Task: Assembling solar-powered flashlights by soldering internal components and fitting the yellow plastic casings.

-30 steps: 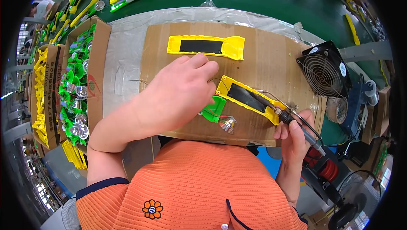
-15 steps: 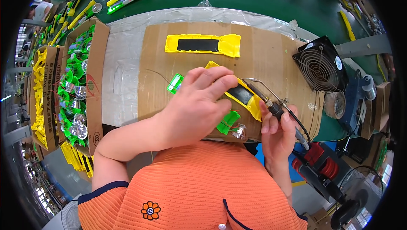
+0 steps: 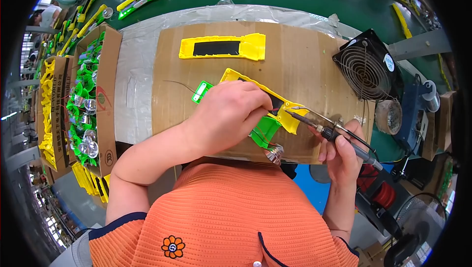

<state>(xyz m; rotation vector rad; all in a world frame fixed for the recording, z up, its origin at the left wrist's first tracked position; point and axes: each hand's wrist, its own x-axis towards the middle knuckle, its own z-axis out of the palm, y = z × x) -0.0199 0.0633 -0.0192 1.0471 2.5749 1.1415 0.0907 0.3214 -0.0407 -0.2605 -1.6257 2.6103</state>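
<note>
My right hand (image 3: 344,151) grips a soldering iron (image 3: 328,133) with a thin metal tube alongside it. The iron's tip points left, over the wide end of a yellow plastic shell (image 3: 291,121) with a black panel. My left hand (image 3: 226,112) reaches across this shell, its thumb and fingertips pinched together near the panel; what they hold is too small to make out. Below the fingers lies a green plastic housing (image 3: 261,134) with red wires and a clear round reflector (image 3: 274,154). Left of the hand shows a green-framed end (image 3: 200,93), with a thin wire beside it.
Another yellow shell (image 3: 252,47) lies farther back on the cardboard sheet (image 3: 305,60). At left stand a carton (image 3: 109,114) of green housings and another of yellow shells. A black fan (image 3: 366,68), a round tin (image 3: 388,117) and a blue device (image 3: 415,114) stand at right.
The soldering iron and my right hand have moved right and nearer, the tip now over the shell's wide end. My left fingers have drawn closer together. The whole view has shifted slightly.
</note>
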